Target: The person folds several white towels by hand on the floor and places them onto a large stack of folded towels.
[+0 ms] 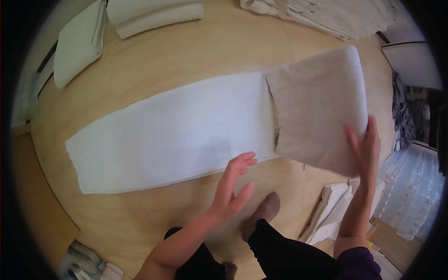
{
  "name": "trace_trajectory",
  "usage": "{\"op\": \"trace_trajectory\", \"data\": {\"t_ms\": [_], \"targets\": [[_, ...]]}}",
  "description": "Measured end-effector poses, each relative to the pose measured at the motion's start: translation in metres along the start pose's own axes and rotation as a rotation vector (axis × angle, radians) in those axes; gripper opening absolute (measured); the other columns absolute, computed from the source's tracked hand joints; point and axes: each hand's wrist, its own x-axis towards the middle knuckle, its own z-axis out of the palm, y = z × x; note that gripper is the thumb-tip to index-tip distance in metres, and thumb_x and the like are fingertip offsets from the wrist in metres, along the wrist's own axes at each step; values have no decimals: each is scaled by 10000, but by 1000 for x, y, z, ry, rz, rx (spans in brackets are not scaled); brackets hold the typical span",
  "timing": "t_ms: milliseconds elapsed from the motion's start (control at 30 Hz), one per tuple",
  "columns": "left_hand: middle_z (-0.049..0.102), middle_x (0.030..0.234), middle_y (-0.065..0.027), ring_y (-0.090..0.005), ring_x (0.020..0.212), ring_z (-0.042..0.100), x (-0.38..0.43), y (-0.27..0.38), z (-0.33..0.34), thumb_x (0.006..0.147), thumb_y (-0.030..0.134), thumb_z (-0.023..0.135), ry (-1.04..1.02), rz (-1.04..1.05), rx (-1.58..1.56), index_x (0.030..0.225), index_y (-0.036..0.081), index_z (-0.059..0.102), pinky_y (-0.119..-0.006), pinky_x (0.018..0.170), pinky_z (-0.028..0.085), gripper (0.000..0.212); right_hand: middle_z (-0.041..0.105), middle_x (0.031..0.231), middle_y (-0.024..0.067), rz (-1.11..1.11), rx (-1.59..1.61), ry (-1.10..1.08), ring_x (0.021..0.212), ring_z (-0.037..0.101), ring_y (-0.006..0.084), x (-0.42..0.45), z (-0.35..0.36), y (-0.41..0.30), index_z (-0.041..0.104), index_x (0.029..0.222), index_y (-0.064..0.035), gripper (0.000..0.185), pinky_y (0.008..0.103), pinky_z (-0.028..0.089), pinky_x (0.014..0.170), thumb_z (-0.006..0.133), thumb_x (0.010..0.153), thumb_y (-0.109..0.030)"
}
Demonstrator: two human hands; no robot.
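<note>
A long strip of white cloth (pixel 168 133) lies flat across the wooden surface before me. Its right end is folded back over itself, and this folded cloth section (pixel 311 112) looks greyer, with a rounded fold along its right side. My right hand (pixel 365 150) grips that fold near its lower corner, thumb on top and fingers around the outer side. The corner is raised and slightly blurred. My left hand (pixel 232 190) hangs in the air just below the strip's lower edge, fingers apart, holding nothing.
Folded white cloths (pixel 157 17) lie at the upper left, beside another folded cloth (pixel 80 45). A heap of cloth (pixel 329 14) is at the upper right. More folded cloth (pixel 327 210) lies by my right forearm, near clear plastic sheeting (pixel 409 189). My foot (pixel 267 208) stands below the strip.
</note>
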Motion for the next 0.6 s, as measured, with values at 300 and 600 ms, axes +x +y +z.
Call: {"op": "trace_trajectory", "data": {"t_ms": [300, 600], "targets": [[476, 1180, -159, -288, 1107, 446, -4, -13, -99, 790, 170, 555, 416, -504, 567, 1281, 48, 347, -355, 896, 382, 547, 420, 1283, 196, 29, 422, -494, 1183, 416, 277, 5, 134, -26, 284, 1340, -22, 692, 329, 335, 980, 655, 793, -224], [196, 1427, -142, -313, 1331, 160, 39, -60, -149, 847, 333, 506, 504, -162, 1356, 1358, 207, 287, -674, 938, 160, 570, 593, 991, 107, 192, 964, -632, 859, 571, 162, 19, 191, 21, 487, 1133, 32, 451, 304, 490, 736, 675, 784, -184]]}}
